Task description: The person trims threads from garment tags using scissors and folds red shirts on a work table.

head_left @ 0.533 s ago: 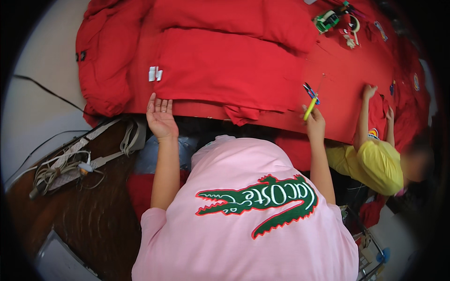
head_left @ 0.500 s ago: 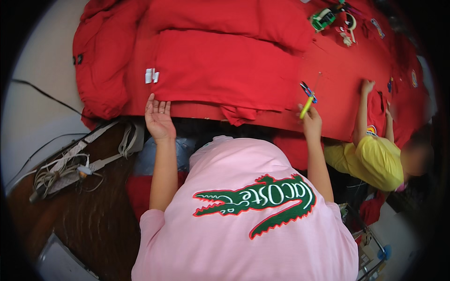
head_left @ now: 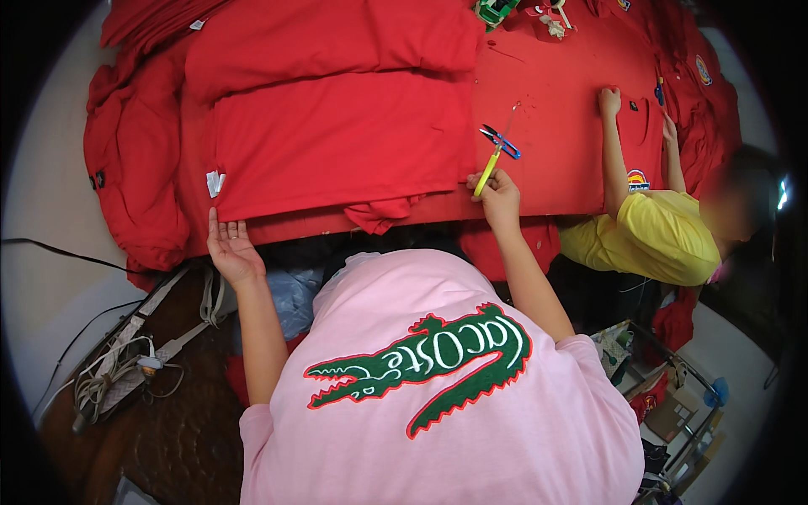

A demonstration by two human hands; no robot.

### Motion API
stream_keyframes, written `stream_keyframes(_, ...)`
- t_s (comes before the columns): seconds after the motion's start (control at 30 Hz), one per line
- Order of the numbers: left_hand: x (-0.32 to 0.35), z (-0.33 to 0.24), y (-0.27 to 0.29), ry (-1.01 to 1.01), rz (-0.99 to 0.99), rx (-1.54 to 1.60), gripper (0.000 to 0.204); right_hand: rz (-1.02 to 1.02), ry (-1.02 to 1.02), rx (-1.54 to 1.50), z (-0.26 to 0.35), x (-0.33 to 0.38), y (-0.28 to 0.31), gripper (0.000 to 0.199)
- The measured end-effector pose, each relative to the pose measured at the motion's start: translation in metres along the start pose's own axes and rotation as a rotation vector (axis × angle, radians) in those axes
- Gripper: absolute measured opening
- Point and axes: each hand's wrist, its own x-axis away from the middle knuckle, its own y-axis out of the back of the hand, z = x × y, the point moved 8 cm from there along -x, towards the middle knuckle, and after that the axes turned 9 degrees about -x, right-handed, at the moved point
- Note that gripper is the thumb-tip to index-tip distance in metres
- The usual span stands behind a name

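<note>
A red knit shirt (head_left: pixel 337 139) lies folded flat along the near edge of the red-covered table. My left hand (head_left: pixel 236 252) is palm up at its near left corner, fingers stretched out with their tips at the hem. A small white label (head_left: pixel 215 183) shows just beyond them. Closed at the shirt's near right corner, my right hand (head_left: pixel 502 200) holds a slim tool with a yellow handle (head_left: pixel 487 172). Against the tool's far end are blue thread snips (head_left: pixel 510 151); I cannot tell whether they lie on the table or hang from the hand.
More red garments (head_left: pixel 139 160) are heaped at the left and far side. A co-worker in a yellow shirt (head_left: pixel 665 231) handles a red shirt (head_left: pixel 644 139) at the right. A green object (head_left: pixel 495 12) stands at the back. Cables (head_left: pixel 126 370) lie tangled at lower left.
The whole view has shifted, so the table and shirt appear further left. Both hands remain at the shirt's near corners. The yellow-handled tool stays in the right hand, tilted slightly differently.
</note>
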Motion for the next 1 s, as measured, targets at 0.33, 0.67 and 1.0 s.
stream_keyframes(0.33,0.024,0.013,-0.04,0.011,0.151,-0.16,0.032,0.038,-0.074,0.078,-0.018,0.001,-0.019,0.02)
stream_keyframes(0.67,0.044,0.021,-0.178,0.153,0.617,-0.198,0.026,0.152,-0.379,-0.471,0.061,0.043,-0.088,0.024)
stream_keyframes(1.0,0.178,0.096,-0.216,1.19,0.777,-0.015,0.04,0.23,-0.308,-0.61,0.097,0.043,-0.114,0.024)
